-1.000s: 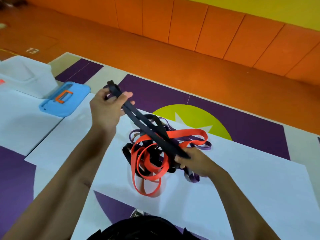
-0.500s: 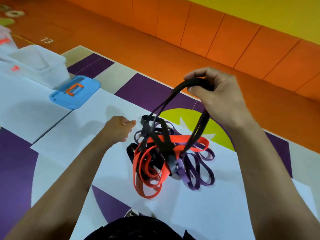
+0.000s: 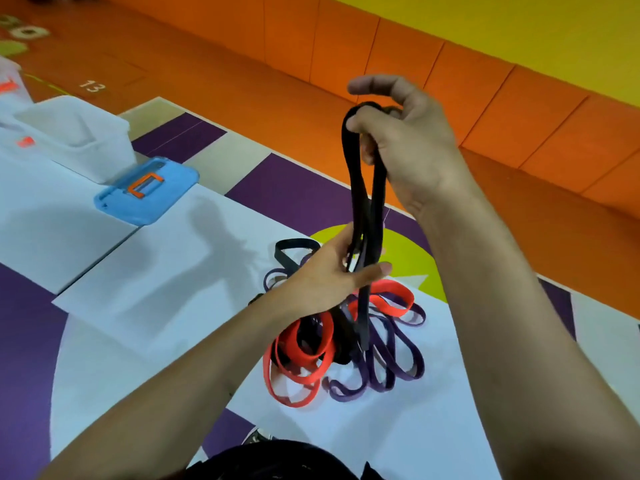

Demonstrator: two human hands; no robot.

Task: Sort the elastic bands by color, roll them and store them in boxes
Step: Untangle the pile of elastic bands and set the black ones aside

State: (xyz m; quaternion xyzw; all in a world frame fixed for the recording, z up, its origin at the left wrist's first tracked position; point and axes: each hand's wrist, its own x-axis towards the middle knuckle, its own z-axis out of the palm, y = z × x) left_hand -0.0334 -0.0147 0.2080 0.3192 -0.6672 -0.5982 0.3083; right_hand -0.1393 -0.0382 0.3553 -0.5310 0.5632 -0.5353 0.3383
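Note:
A black elastic band (image 3: 358,188) hangs in a long loop from my right hand (image 3: 405,140), which grips its top end high above the floor. Lower down, my left hand (image 3: 329,275) closes its fingers and thumb round the band's hanging strands. Under both hands lies a tangled pile on white sheets: orange bands (image 3: 301,358), purple bands (image 3: 391,362) and more black bands (image 3: 294,249). The lower end of the held band runs into this pile.
A translucent white box (image 3: 79,136) stands at the left, with its blue lid (image 3: 149,190) and orange handle lying beside it. Another box edge (image 3: 8,81) shows at the far left. Orange padded wall panels (image 3: 415,81) run behind the mat.
My right hand has lifted the black band higher and straightened its loop. My left hand has come up from the sheet and taken hold of the hanging strands.

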